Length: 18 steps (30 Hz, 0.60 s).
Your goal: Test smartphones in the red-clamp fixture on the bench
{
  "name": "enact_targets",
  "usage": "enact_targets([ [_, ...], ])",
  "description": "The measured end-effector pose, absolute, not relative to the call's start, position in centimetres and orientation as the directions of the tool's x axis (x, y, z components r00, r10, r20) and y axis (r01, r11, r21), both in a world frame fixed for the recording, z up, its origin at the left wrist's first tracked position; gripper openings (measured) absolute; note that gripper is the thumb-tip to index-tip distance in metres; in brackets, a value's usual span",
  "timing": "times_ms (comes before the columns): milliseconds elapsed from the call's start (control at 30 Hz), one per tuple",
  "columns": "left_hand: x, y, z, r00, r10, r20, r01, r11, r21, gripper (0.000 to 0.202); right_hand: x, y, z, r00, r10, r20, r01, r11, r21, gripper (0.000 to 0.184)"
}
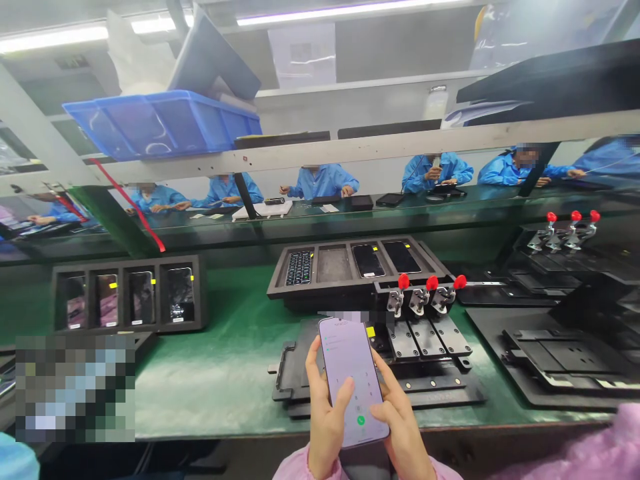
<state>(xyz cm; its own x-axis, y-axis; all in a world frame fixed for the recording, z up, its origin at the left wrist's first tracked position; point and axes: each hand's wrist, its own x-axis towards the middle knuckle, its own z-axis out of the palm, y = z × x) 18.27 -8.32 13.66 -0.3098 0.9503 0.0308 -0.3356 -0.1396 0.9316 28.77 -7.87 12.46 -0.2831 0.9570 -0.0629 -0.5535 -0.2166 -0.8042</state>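
- Head view: left hand (pixel 323 423) and right hand (pixel 403 423) grip lit phone (pixel 350 360), fingers (pixel 312 360) closed around edges, thumbs (pixel 345 395) over keypad (pixel 369 385).
- Clamp fixture (pixel 429 339) just beyond phone.

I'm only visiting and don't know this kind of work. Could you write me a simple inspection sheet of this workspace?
Surface: green bench, glossy, reflecting light.
Job's things: lit phone showing a dial keypad; clamp fixture with three red knobs just beyond; left tray holding four phones; rear tray with phones in three of its four slots.
Clutter: blue bin on the shelf, with pale sheets sticking out.
Grip: left hand and right hand both hold the lit phone, thumbs over its screen; whether they press, I cannot tell.
Cables: none certain; a red strap slants down from the shelf.
Surroundings: co-workers in blue seated beyond.
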Motion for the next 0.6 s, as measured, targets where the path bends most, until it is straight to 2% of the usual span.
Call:
enact_targets([
  [200, 17.85, -8.54, 13.01, -0.118, 0.981, 0.151, -0.542, -0.191, 0.818, 0.095, 28.89, -7.67, 12.44, -0.249, 0.958, -0.144, -0.540, -0.261, -0.800, 0.067],
  [367, 17.73, -8.75, 13.05, -0.083, 0.988, 0.129, -0.525, -0.153, 0.837, 0.098, 29.01, -7.61, 12.58, -0.272, 0.958, -0.085, -0.595, -0.237, -0.768, 0.066],
  [600, 17.46, -8.83, 12.65, -0.043, 0.982, 0.185, -0.530, -0.179, 0.829, 0.096, 29.15, -7.76, 13.00, -0.279, 0.951, -0.135, -0.578, -0.278, -0.767, 0.070],
])
